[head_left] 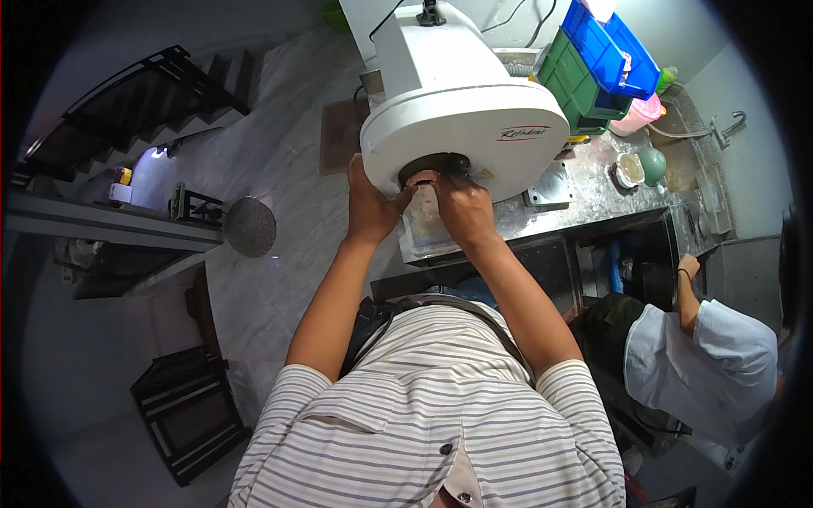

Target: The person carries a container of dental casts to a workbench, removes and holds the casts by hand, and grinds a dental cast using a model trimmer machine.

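Note:
A white bench machine (461, 127) with a rounded housing, which looks like a model trimmer, stands before me with a dark opening low on its front. At that opening is a small reddish-brown dental cast (422, 178), mostly covered by fingers. My left hand (373, 201) is closed, its thumb on the cast's left side and its fingers along the housing's edge. From the right, my right hand (465, 205) grips the cast with curled fingers close to the opening. Below the hands, a small pale worn ledge (422, 216) projects from the machine. The cast's far side is hidden.
Blue bins (614, 51) and green bins (580, 80) stand behind on the wet metal counter (584, 190). A metal plate (550, 184), a green bowl (651, 166) and a tap (728, 127) are to the right. Another person (703, 356) stands at the lower right. A round stool (250, 227) is left.

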Tool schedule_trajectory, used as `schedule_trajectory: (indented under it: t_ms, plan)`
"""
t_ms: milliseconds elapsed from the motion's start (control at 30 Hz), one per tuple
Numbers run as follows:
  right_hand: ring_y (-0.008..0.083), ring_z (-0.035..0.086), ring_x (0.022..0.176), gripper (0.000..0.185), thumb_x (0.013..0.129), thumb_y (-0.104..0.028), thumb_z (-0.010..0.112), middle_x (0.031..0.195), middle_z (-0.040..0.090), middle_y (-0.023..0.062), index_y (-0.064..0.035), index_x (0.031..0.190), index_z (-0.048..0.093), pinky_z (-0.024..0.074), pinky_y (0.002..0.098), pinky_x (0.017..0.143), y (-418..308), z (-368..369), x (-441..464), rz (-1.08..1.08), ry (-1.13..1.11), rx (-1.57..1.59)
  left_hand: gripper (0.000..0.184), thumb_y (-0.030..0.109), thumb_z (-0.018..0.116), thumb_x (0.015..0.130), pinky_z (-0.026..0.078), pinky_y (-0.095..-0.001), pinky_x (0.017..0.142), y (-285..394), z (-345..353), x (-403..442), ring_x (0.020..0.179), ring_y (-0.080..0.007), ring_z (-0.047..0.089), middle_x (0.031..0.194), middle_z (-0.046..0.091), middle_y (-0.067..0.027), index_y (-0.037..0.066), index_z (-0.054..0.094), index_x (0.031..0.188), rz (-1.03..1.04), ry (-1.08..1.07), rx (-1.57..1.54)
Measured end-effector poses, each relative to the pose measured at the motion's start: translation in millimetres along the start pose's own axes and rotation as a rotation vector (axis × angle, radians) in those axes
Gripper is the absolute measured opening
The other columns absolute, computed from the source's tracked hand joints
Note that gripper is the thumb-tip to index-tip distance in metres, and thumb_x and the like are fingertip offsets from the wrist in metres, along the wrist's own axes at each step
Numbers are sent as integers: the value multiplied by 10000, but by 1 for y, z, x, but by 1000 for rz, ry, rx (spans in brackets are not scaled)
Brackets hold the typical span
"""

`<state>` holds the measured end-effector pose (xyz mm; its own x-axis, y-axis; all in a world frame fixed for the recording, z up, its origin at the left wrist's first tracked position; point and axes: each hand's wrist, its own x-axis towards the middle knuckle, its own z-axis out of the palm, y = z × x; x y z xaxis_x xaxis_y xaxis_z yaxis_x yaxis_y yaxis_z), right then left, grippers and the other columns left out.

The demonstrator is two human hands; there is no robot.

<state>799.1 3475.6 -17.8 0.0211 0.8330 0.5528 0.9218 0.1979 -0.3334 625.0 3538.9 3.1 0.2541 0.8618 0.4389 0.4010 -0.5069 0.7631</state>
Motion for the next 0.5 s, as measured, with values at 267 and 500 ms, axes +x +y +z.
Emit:
schedule_trajectory:
  t_ms: [267, 500]
  plan:
    - [300, 718, 733, 54, 843, -68, 643, 808, 682, 128, -43, 885, 666, 591, 409, 626, -3, -3, 2, 17, 28, 34, 861, 90, 926, 687, 445, -503, 1034, -5, 2, -1, 1243, -459, 491, 1290, 493, -254, -25, 392, 1352, -24, -1, -41]
    - [291, 695, 663, 108, 888, -162, 711, 751, 668, 106, -55, 901, 703, 579, 390, 588, -9, -15, 5, 47, 76, 9, 868, 91, 924, 694, 436, -501, 1046, 3, -2, 1, 1256, -457, 481, 1299, 487, -262, -32, 384, 1362, -6, -20, 41]
